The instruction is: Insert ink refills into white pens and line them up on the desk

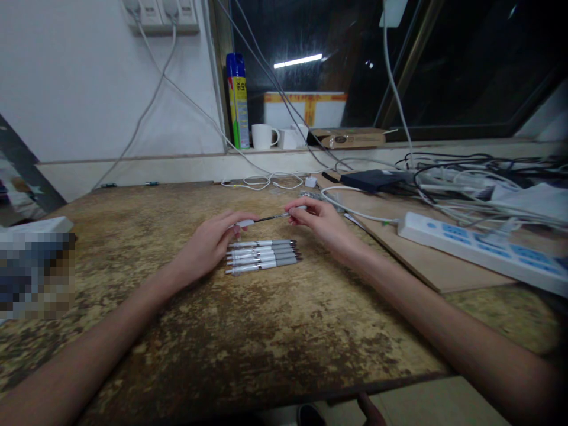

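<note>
My left hand (215, 234) is closed on the white pen barrel (245, 223) just above the table. A thin dark ink refill (268, 219) spans the gap between my hands, its left end at the barrel. My right hand (317, 218) pinches a small whitish pen part (302, 207) at the refill's other end; the fingers partly cover it. Just below lie several white pens with grey grips (261, 257), side by side in a row, dark tips to the right. My left fingers are close to their left ends.
The worn wooden table (248, 331) fills the foreground. On the right, a power strip (479, 248) rests on a brown board (412, 260), with tangled cables (470, 177) behind. A spray can (238, 100) and white mug (262, 136) stand on the windowsill. A blurred object (35, 266) sits left.
</note>
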{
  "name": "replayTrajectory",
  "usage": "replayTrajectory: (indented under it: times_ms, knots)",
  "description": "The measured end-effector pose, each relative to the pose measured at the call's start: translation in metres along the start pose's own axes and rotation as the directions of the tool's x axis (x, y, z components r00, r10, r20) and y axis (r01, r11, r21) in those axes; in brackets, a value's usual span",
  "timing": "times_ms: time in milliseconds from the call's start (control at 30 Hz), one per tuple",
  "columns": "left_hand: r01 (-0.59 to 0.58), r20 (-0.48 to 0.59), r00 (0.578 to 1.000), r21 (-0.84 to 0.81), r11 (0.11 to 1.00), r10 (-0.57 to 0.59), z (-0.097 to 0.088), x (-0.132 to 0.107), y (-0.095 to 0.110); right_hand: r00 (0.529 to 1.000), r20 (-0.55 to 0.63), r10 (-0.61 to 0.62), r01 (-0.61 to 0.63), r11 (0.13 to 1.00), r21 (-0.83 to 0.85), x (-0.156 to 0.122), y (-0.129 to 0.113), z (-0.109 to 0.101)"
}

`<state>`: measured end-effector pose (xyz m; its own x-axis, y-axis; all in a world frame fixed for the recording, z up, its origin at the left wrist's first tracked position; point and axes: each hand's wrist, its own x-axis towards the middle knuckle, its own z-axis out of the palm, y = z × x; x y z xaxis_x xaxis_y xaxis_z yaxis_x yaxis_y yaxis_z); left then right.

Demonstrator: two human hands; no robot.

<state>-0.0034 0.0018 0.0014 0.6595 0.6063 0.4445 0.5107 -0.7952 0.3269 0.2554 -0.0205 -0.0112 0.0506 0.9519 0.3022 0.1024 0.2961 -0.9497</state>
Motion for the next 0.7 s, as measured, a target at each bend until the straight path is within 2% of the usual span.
replayTrajectory:
  times_ms: [200, 333, 500, 700]
  knots:
    - [-0.002, -0.015, 1.000, 0.006, 1.000, 0.003, -0.001, 0.000, -0.003, 0.997, -0.071, 0.023, -0.016, 0.994, 0.109, 0.008, 0.011, -0.006]
    - [0.000, -0.022, 1.000, -0.006, 1.000, 0.000, -0.001, -0.001, -0.004, 0.994, -0.105, -0.018, 0.017, 1.000, -0.003, 0.010, 0.017, -0.008]
    - [-0.002, -0.020, 1.000, 0.000, 1.000, 0.002, -0.002, 0.000, -0.003, 0.996, 0.022, -0.081, 0.084, 0.970, -0.229, 0.005, 0.015, -0.002]
    - [0.013, 0.005, 1.000, -0.015, 1.000, -0.013, -0.001, 0.000, 0.002, 0.991, 0.114, -0.065, 0.092, 0.961, -0.259, 0.001, 0.014, 0.001]
